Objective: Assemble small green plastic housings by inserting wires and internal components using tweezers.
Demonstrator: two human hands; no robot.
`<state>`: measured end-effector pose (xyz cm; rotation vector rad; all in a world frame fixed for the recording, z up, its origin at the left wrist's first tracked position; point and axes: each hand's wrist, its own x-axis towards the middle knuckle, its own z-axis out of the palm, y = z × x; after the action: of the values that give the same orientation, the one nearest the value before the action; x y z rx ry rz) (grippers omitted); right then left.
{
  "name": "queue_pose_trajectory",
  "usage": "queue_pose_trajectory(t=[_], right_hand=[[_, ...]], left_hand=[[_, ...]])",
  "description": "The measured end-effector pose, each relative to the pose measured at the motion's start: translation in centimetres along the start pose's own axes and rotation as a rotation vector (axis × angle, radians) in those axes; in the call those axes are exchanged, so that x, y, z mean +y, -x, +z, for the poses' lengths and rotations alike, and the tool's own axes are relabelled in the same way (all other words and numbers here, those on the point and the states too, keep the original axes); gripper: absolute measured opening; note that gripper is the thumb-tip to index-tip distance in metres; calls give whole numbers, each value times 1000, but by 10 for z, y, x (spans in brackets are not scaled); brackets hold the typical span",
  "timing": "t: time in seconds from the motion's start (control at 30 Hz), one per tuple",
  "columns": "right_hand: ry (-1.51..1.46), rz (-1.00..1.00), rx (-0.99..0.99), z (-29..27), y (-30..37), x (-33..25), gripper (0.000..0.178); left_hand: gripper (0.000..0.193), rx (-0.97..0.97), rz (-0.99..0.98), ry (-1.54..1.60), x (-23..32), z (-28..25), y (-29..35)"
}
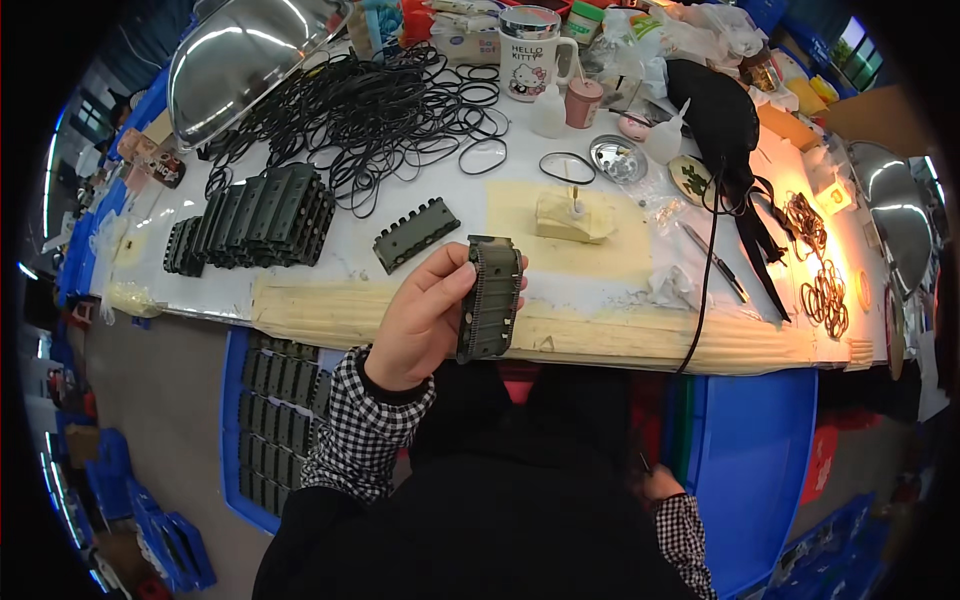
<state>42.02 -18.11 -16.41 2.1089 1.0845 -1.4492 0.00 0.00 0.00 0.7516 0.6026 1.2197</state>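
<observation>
My left hand [418,318] is raised over the table's near edge, its thumb and fingers closed round a dark green plastic toy tank hull [490,300]. The hull stands on end, with a toothed black track along its side. Behind it on the table lies a similar green hull [416,234], with round studs along its edge. Down by my lap, beside a blue tray, is my right hand [662,486]. Its fingers look curled in shadow, and what they hold is not clear.
Stacked green hulls [265,215] stand at the left, before a heap of black rubber bands [350,110]. A yellow block [575,215] sits mid-table, a tweezer-like tool [715,262] to its right. Blue trays [752,470] flank me below; the left one holds several hulls.
</observation>
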Motion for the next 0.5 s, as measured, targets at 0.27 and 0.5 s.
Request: queue_pose_trajectory(t=[0.27,0.5], right_hand=[[213,-233,305,-43,95,-30,17],[-162,-845,744,-99,172,-153,13]], left_hand=[[25,10,31,-136,-14,-3,2],[13,86,138,-326,-22,12,-11]])
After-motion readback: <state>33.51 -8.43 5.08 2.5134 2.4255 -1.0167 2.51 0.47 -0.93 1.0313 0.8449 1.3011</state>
